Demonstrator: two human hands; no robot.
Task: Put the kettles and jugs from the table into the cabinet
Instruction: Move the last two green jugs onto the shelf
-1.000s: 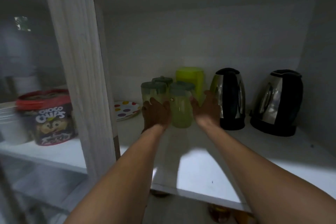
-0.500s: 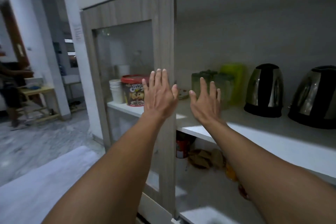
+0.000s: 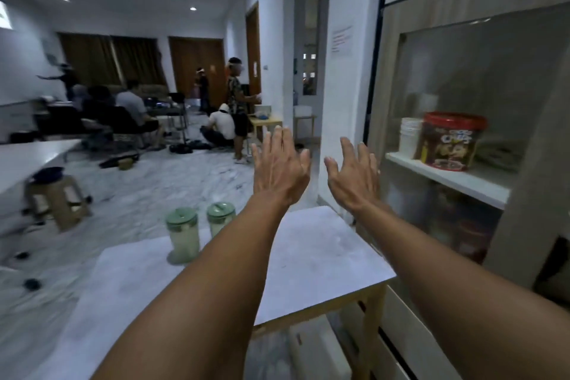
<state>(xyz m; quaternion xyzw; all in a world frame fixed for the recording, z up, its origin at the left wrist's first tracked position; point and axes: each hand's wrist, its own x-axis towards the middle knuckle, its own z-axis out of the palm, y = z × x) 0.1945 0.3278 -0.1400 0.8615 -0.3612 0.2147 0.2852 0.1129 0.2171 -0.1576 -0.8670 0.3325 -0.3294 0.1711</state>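
Note:
Two clear jugs with pale green lids stand side by side on the white table (image 3: 324, 256): one jug (image 3: 182, 234) at the left, the other jug (image 3: 219, 220) partly behind my left forearm. My left hand (image 3: 280, 168) and my right hand (image 3: 353, 174) are raised in front of me, empty, fingers spread, well above and beyond the jugs. The cabinet (image 3: 524, 139) is at the right, seen through its glass door; the kettles and jugs on its shelf are out of view.
Behind the glass a red-lidded cereal tub (image 3: 452, 140) and a stack of white cups (image 3: 410, 137) sit on a shelf. A wooden stool (image 3: 58, 197) stands on the floor at left. Several people (image 3: 236, 108) are across the room.
My view has swung left from the cabinet shelf to the table and room. Both hands have come back from the jugs on the shelf, empty and spread.

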